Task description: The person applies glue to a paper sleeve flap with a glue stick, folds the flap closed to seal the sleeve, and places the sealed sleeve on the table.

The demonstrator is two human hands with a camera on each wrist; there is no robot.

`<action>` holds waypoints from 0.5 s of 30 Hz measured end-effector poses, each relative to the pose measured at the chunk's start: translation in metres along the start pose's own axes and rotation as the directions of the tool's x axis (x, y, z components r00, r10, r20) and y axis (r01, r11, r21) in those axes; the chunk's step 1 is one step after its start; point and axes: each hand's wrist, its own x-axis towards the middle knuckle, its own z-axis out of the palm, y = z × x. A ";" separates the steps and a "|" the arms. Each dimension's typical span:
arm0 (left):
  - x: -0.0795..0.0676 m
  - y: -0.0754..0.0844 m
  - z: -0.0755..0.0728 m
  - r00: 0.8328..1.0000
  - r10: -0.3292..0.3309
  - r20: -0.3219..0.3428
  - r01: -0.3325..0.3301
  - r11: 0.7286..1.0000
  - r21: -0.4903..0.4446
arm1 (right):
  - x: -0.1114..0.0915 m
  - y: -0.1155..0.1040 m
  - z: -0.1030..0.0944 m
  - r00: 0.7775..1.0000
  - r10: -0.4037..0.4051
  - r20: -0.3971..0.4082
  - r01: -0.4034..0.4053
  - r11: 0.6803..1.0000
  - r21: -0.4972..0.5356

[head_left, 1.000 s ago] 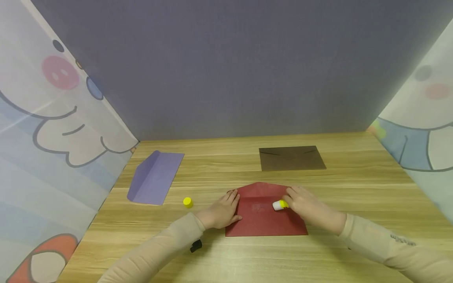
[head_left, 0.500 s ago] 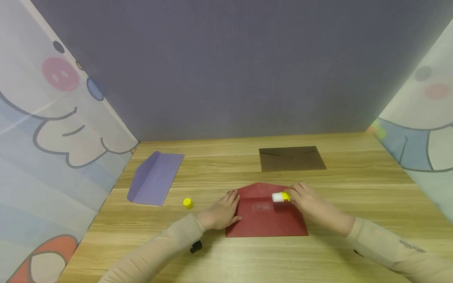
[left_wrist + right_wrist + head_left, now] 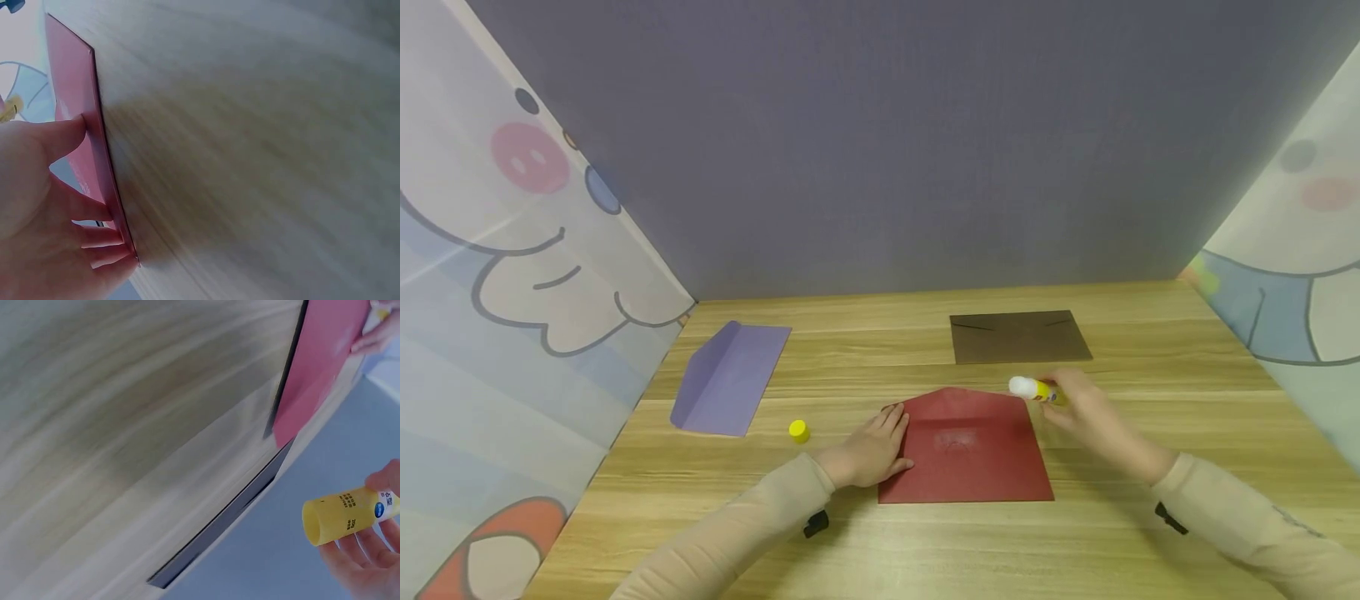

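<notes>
A red envelope (image 3: 962,467) lies on the table with its pointed flap open at the far side. A shiny whitish smear (image 3: 955,439) marks its middle. My left hand (image 3: 870,447) rests on the envelope's left edge, fingers extended over it, as the left wrist view also shows. Up and right of the envelope, my right hand (image 3: 1078,408) holds an uncapped glue stick (image 3: 1033,389), white end pointing left. In the right wrist view the yellow printed barrel of the glue stick (image 3: 347,515) sits between thumb and fingers, clear of the tabletop.
A yellow cap (image 3: 799,431) stands left of my left hand. At the far left lies a purple envelope (image 3: 741,379) with its flap open. A brown envelope (image 3: 1018,337) lies behind the red one. A grey wall (image 3: 880,150) closes off the table's back.
My right hand has lifted the glue stick off the red envelope and moved it up and to the right, past the envelope's corner. The left hand stays in place.
</notes>
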 end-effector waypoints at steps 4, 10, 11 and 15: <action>0.000 0.000 0.000 1.000 -0.003 0.006 0.003 1.000 -0.010 | 0.001 0.010 -0.005 0.983 0.183 -0.022 -0.180 0.980 0.087; 0.001 -0.001 0.002 1.000 -0.002 0.004 0.003 1.000 -0.005 | -0.003 0.028 -0.016 0.909 0.417 0.032 -0.412 0.880 0.236; 0.001 -0.001 0.002 1.000 -0.003 0.004 0.003 1.000 -0.004 | -0.004 0.031 -0.018 0.892 0.449 0.046 -0.445 0.858 0.256; 0.001 -0.001 0.002 1.000 -0.002 -0.004 0.002 1.000 0.000 | -0.006 0.043 -0.026 0.836 0.544 0.073 -0.541 0.797 0.268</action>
